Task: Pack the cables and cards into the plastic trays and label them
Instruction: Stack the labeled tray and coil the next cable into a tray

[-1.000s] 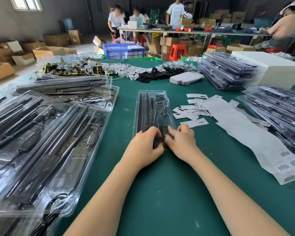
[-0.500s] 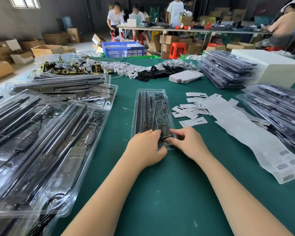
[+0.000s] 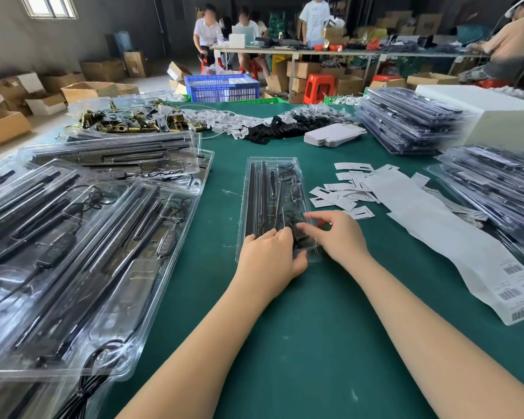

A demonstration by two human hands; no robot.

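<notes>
Clear plastic tray (image 3: 273, 189) lies lengthwise at the centre of the green table (image 3: 330, 328); its channels hold long black rods along the 9 o'clock side and a black cable (image 3: 289, 213) with an inline controller toward 3 o'clock. Loose white cards (image 3: 345, 192) lie just beside it at 3 o'clock, next to a white strip of barcode labels (image 3: 454, 237) running toward 4 o'clock. Filled trays of the same kind overlap at 9 o'clock (image 3: 73, 252), and closed packs are stacked at 1 to 3 o'clock (image 3: 412, 122). Brass fittings, white tags and black parts are heaped at 11 to 12 o'clock.

Compared with half a second earlier, the right hand (image 3: 336, 234) has lifted slightly and its fingers are blurred with motion; the left hand (image 3: 270, 255) lies in much the same place on the tray's near end.

Left hand rests palm down at 6 o'clock of the tray, fingers bent onto its contents, thumb at the near rim; whether it grips anything cannot be told. Right hand's fingers curl over the cable bundle at the near 3 o'clock corner; its grasp cannot be judged through the blur.
</notes>
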